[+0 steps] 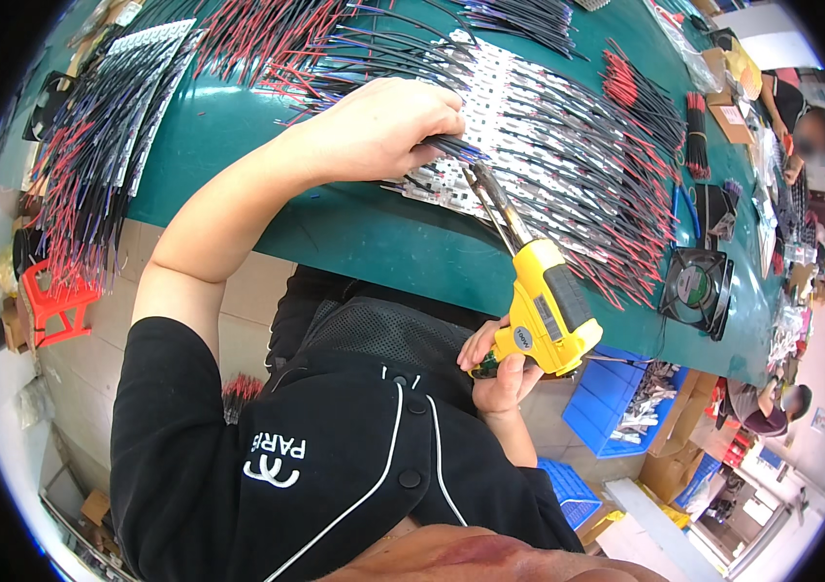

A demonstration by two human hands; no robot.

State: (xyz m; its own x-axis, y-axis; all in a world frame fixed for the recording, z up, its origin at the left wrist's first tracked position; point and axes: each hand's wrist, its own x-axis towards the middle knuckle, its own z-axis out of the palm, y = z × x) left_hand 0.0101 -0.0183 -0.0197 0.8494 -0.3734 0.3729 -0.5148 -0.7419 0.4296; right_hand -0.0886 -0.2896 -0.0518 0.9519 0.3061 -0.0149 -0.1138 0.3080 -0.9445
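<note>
My left hand rests on the green table, fingers closed around a bundle of thin black wires at the edge of a sheet of small white circuit boards. My right hand grips the handle of a yellow soldering gun. Its long metal tip points up toward the boards just below my left hand's fingers. Red and black leads fan out from the boards to the right.
More red and black wired boards lie at the table's left and far side. A black square fan sits at the right. Blue bins stand under the table, a red stool at left. Other people sit at far right.
</note>
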